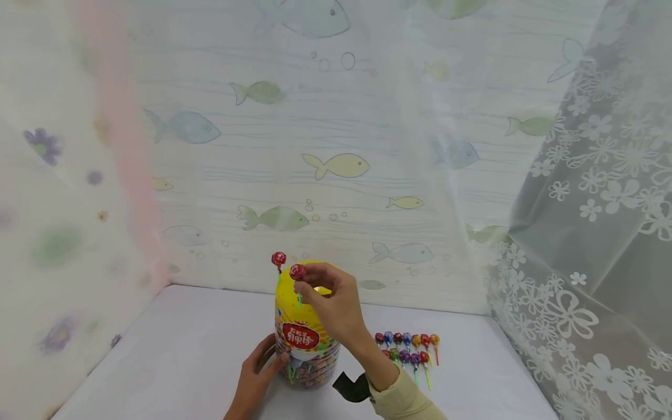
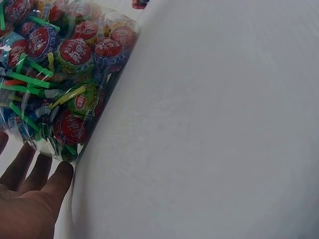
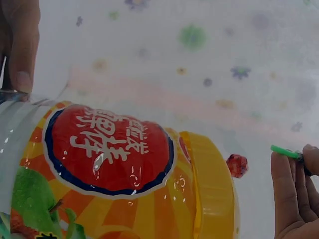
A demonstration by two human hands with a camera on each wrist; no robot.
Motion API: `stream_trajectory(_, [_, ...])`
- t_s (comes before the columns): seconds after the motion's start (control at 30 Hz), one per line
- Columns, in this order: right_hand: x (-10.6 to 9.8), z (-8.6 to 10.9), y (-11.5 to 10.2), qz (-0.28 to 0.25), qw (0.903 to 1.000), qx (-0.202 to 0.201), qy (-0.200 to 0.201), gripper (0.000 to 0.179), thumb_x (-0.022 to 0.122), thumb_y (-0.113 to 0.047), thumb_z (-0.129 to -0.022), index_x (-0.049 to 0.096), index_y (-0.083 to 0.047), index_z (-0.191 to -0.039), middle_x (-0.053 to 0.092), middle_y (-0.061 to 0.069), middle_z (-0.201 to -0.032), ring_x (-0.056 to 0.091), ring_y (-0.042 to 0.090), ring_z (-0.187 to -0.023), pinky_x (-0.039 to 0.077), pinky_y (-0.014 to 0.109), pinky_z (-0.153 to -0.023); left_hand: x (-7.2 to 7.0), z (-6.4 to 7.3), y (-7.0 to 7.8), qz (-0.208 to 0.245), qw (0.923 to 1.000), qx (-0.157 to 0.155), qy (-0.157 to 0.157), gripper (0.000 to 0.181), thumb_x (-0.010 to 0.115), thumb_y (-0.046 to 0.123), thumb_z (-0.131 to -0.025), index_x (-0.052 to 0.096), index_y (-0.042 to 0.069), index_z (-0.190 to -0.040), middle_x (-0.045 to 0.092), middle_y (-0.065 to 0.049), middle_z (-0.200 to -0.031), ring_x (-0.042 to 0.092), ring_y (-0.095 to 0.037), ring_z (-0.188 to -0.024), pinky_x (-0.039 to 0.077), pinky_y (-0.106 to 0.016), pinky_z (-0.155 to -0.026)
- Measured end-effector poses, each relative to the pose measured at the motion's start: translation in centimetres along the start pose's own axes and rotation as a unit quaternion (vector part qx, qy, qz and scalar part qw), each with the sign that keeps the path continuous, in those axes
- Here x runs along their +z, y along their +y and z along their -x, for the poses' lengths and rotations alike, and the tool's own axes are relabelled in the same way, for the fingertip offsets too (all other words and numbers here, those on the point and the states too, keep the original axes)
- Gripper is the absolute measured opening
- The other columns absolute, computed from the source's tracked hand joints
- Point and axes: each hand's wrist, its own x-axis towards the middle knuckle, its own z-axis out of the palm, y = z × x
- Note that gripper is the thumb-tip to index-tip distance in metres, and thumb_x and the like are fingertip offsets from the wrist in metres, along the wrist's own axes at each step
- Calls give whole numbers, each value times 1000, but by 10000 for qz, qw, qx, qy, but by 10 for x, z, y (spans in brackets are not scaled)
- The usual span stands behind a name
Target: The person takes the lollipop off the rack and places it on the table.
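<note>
A clear jar with a yellow lid and a red-and-yellow label stands upright on the table. Wrapped lollipops with coloured sticks show through its wall. My left hand rests its fingertips against the jar's lower left side. Above the lid, my right hand pinches a red-wrapped lollipop between thumb and fingers, its green stick pointing down. Another red lollipop stands upright at the lid's left part, head up.
Right of the jar, several lollipops lie in two rows on the white table. A dark strap hangs by the right wrist. Fish-print curtain closes off the back, with flowered lace on the right.
</note>
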Motion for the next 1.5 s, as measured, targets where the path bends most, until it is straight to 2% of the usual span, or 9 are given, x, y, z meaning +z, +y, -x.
stream_trajectory(0.4, [-18,21,15,66,9996,121,230,16,72,-9,-94,72,-5,-110,74,11,-105,72,16,-86,67,32,-73,0,1,-1,0,10000,52,-3,75,69,38,-97,38,1,-154,41,-25,-157,42,-48,-143,41,-57,-117])
stream_trajectory(0.57, [-33,26,22,12,9994,-5,340,17,72,-5,-93,71,-1,-110,73,18,-105,72,13,-83,67,31,-70,0,1,-1,-85,9999,72,7,75,69,38,-97,38,0,-154,42,-26,-156,43,-47,-142,41,-57,-117])
stream_trajectory(0.67, [-42,30,27,30,9989,52,469,16,73,-4,-93,71,1,-108,73,20,-103,71,13,-82,67,30,-67,0,1,0,-113,9999,74,4,75,69,39,-97,39,0,-154,42,-26,-156,43,-47,-142,41,-57,-117])
stream_trajectory(0.87, [-56,40,41,25,9970,262,728,18,74,-4,-92,71,2,-109,72,22,-101,72,14,-85,67,34,-71,-1,1,2,-173,9998,46,5,76,69,40,-97,39,0,-154,42,-26,-156,43,-47,-142,41,-57,-117])
stream_trajectory(1.07, [-71,50,53,293,9932,336,1080,18,75,-4,-91,73,0,-108,74,20,-97,73,16,-81,67,32,-68,-1,1,4,-211,9997,92,15,75,69,39,-97,39,0,-153,42,-26,-156,43,-47,-142,41,-57,-118])
stream_trajectory(1.17, [-79,57,59,457,9901,522,1222,18,75,-4,-91,74,-1,-108,75,17,-96,73,16,-80,67,30,-66,-1,1,5,-196,9998,95,29,75,69,39,-97,39,-1,-153,42,-26,-156,43,-47,-142,41,-57,-118])
stream_trajectory(1.37, [-96,73,72,646,9804,1154,1464,18,77,-3,-89,74,-2,-106,75,13,-92,72,17,-77,66,29,-62,-1,3,5,-191,9998,-36,9,78,68,41,-97,38,0,-154,41,-25,-157,42,-47,-142,43,-56,-116])
stream_trajectory(1.5, [-110,85,84,864,9740,1469,1493,18,77,-3,-88,74,-1,-106,75,13,-91,72,18,-76,65,27,-61,-1,2,5,-168,9999,-10,-18,77,69,41,-97,38,0,-155,41,-25,-157,42,-47,-142,44,-56,-116])
